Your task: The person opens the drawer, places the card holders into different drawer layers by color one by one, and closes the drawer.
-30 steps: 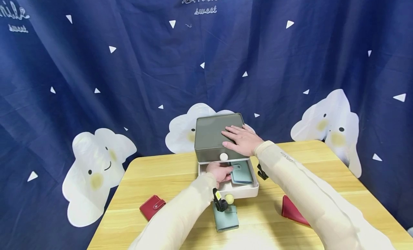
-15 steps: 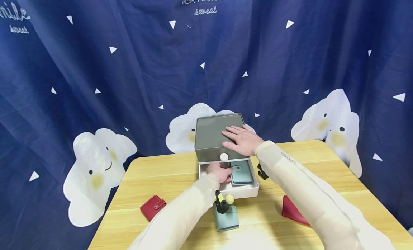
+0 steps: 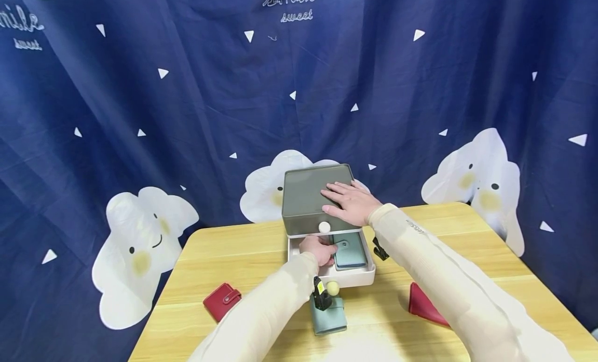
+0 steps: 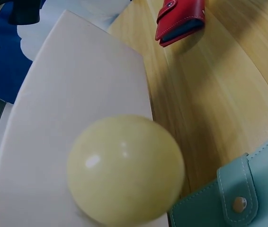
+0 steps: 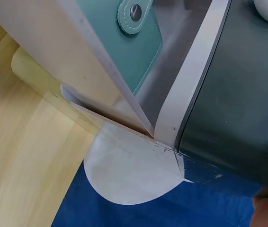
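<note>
A small two-tier drawer box [image 3: 310, 193] stands near the table's back, with a dark grey top part and its white lower drawer [image 3: 359, 279] pulled out. Inside that drawer, on the right, lies a blue-green wallet [image 3: 350, 251] with a snap strap. My left hand [image 3: 317, 249] reaches into the drawer and pinches the wallet's left edge, thumb on top; its other fingers are partly hidden. My right hand [image 3: 352, 203] rests flat on the box's lid, fingers spread. The drawer's round yellow knob [image 4: 127, 170] fills much of the left wrist view.
A second blue-green wallet [image 3: 329, 320] lies on the wooden table [image 3: 247, 258] in front of the drawer. One red wallet [image 3: 221, 301] lies to the left, and another red wallet [image 3: 426, 305] to the right, partly behind my right forearm. A blue curtain [image 3: 299, 118] hangs behind.
My left hand and forearm have shifted slightly to the right, the thumb staying on the wallet's edge. My right hand has not moved on the lid.
</note>
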Available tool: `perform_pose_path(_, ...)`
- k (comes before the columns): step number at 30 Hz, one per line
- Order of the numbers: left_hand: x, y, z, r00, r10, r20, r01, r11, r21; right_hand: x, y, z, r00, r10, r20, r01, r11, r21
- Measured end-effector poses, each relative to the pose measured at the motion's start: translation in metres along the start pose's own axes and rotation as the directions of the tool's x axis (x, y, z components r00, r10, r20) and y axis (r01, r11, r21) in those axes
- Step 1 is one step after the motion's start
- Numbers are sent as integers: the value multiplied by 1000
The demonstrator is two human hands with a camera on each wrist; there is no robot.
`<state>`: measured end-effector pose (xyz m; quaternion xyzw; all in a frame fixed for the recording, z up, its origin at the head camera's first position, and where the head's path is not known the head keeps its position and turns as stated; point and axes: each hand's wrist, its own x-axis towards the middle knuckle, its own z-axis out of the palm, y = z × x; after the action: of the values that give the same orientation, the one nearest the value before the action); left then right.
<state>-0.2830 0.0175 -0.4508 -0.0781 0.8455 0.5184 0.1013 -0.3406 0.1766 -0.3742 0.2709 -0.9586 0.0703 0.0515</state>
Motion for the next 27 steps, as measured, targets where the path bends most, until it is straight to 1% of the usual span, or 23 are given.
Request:
perform_pose_path(6, 1, -1, 1, 1000, 14, -2, -14, 1000, 23, 1, 1, 1, 1000, -8, -1, 8, 1000, -7)
perform_pose_path(11, 0, 0, 0, 999, 31, -15, -30, 996, 79, 1, 2, 2, 1000, -1, 0, 1, 1000, -6)
perform_pose_path(17, -6, 4, -5, 997, 67, -25, -62, 985, 158, 1, 1, 1, 1000, -3, 4, 3, 1000, -15)
perform_pose_path(20, -10, 9, -9, 996, 84, -10, -81, 983, 166, 1, 0, 0, 1000, -4, 2, 4, 1000, -8)
perform_pose_path(23, -16, 13, -13, 997, 76, 23, -78, 991, 111, 0, 0, -1, 1000, -4, 1, 4, 1000, 0)
perform_pose_path(27, -24, 15, -17, 996, 51, 79, -52, 999, 12, 1, 1, 0, 1000, -9, 4, 9, 1000, -1)
